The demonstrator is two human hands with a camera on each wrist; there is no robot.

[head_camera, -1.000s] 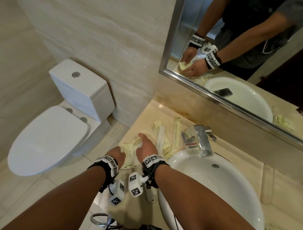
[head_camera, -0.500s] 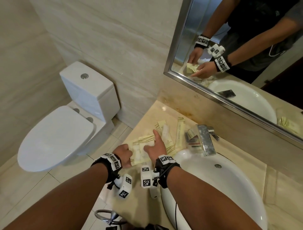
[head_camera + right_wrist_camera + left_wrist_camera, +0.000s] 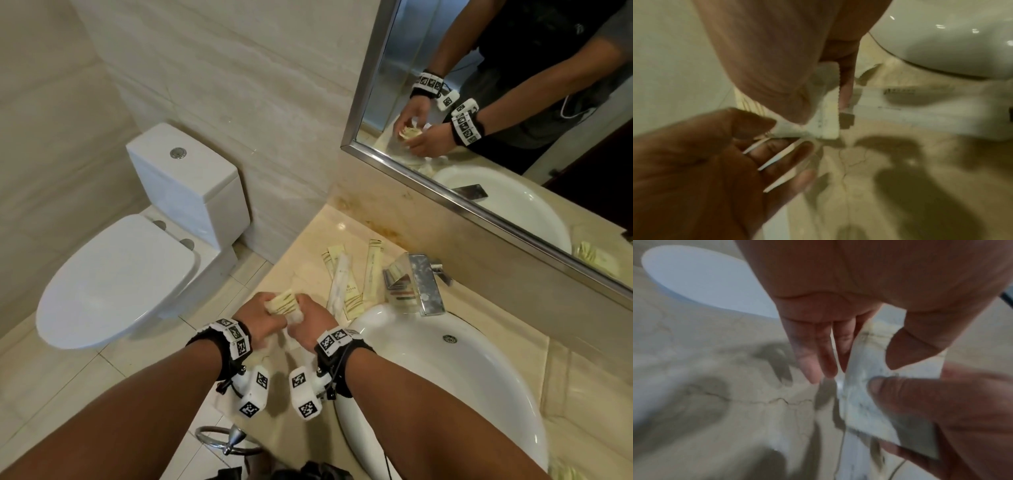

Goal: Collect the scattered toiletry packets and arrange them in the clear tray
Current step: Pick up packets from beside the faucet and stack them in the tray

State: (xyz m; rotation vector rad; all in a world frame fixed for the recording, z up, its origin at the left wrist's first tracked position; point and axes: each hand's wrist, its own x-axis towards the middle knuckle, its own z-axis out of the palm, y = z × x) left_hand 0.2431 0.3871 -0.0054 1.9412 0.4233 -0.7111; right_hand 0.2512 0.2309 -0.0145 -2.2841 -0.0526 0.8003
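Both hands meet over the counter's left end and hold a small stack of cream striped packets (image 3: 282, 303) between them. My left hand (image 3: 269, 310) grips the stack's left side with thumb and fingers, and my right hand (image 3: 303, 310) grips its right side. The left wrist view shows the stack (image 3: 863, 386) pinched under the thumb. In the right wrist view its white edges (image 3: 826, 120) show between the fingers of both hands. Several long packets (image 3: 342, 286) lie loose on the counter ahead. The clear tray (image 3: 399, 286) stands beside the faucet.
A chrome faucet (image 3: 426, 284) rises over the white basin (image 3: 479, 383) on the right. The beige counter (image 3: 308, 240) ends at the left, above the toilet (image 3: 120, 274). A mirror (image 3: 513, 102) lines the back wall. A chrome ring (image 3: 222, 442) hangs below the front edge.
The hands lay flat on the packets on the counter earlier; now they have drawn together and lifted those packets as a stack held between them.
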